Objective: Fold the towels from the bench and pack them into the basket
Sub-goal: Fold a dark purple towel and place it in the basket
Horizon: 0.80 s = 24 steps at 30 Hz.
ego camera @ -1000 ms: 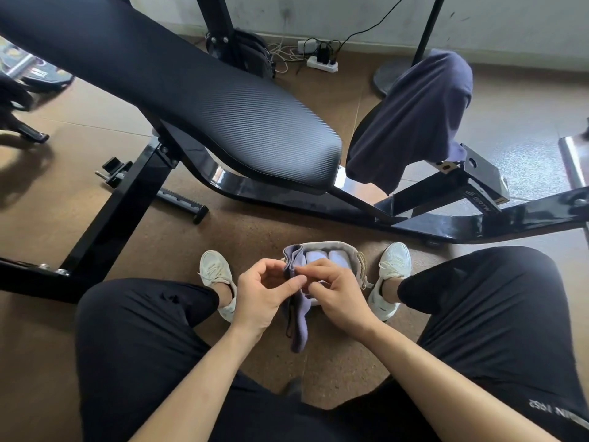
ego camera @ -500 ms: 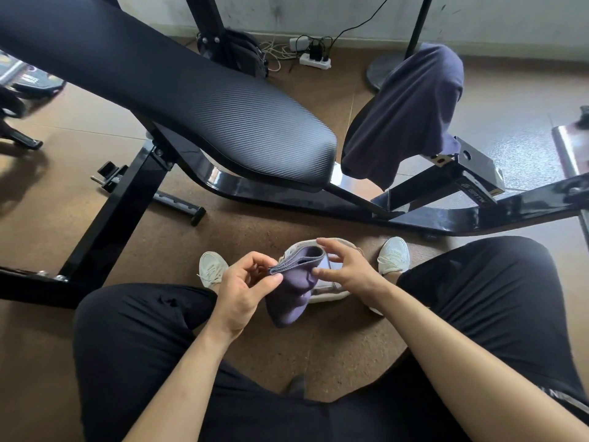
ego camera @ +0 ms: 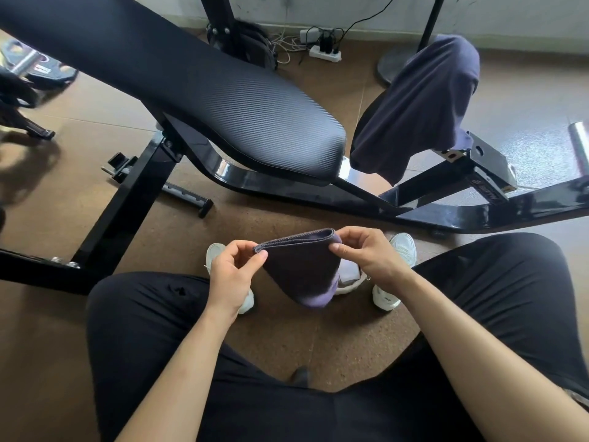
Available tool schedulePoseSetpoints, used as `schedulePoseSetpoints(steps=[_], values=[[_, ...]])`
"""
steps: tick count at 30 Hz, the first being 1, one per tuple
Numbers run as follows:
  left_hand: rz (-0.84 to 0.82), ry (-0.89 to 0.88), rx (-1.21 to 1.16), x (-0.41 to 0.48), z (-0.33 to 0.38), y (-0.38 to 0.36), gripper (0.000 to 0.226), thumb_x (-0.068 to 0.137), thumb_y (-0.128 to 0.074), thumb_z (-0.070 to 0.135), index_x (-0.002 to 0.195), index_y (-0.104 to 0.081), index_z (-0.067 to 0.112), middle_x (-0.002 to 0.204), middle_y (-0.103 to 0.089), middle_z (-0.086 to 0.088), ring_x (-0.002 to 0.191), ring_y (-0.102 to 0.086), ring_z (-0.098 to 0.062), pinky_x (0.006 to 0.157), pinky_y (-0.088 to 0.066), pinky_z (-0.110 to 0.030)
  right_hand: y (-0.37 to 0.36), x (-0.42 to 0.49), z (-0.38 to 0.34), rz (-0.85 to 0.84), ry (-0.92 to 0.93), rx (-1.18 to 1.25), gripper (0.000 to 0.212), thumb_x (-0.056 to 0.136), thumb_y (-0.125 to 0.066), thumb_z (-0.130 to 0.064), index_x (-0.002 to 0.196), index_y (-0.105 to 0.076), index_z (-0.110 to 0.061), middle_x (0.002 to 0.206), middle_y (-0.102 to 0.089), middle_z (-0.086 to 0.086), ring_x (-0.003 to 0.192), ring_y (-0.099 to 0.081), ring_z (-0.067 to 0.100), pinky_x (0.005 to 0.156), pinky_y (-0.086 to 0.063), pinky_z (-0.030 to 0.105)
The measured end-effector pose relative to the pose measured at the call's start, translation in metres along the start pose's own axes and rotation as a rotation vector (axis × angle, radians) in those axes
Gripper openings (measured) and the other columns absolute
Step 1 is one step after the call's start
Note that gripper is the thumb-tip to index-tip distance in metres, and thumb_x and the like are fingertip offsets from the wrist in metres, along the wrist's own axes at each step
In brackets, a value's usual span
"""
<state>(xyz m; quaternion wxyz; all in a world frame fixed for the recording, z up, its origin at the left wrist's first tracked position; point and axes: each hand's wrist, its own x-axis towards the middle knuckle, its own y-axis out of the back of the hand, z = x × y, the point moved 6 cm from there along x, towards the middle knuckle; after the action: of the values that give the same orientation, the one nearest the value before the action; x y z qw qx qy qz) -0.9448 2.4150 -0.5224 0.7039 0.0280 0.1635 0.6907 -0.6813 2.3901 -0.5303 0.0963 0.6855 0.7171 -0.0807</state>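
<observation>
Purple towel (ego camera: 302,271) between both hands (ego camera: 230,277) (ego camera: 375,262), over basket (ego camera: 357,282).

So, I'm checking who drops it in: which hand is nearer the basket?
Right. The right hand pinches the folded towel just above the basket; the left hand holds the towel's other corner, across the cloth from it.

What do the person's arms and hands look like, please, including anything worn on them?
The left forearm and right forearm are bare, with no sleeve in view. The left hand and right hand are bare too: no gloves, rings, watch or wristband show, and no markings are visible.
</observation>
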Motion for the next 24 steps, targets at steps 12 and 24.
schedulePoseSetpoints(steps=[12,24], values=[[-0.369,-0.350,0.483,-0.015,0.026,-0.046,0.050,0.075,-0.077,0.054,0.117,-0.062,0.032,0.113,-0.065,0.015,0.108,-0.061,-0.004,0.090,-0.052,-0.027,-0.023,-0.015,-0.023,-0.113,0.175,-0.213,0.017,0.094,-0.070,-0.010,0.104,-0.076,-0.022,0.093,-0.077,-0.012,0.087,-0.071,0.006,0.079,-0.055,0.022],[-0.377,-0.401,0.218,-0.012,0.035,-0.054,0.008,0.094,-0.067,0.034,0.101,-0.072,0.032,0.091,-0.072,0.015,0.087,-0.069,-0.008,0.078,-0.056,-0.030,-0.024,0.003,0.025,-0.262,-0.047,-0.385,0.021,0.087,-0.078,-0.015,0.106,-0.074,-0.005,0.099,-0.074,0.021,0.093,-0.070,0.036,0.090,-0.053,0.052]])
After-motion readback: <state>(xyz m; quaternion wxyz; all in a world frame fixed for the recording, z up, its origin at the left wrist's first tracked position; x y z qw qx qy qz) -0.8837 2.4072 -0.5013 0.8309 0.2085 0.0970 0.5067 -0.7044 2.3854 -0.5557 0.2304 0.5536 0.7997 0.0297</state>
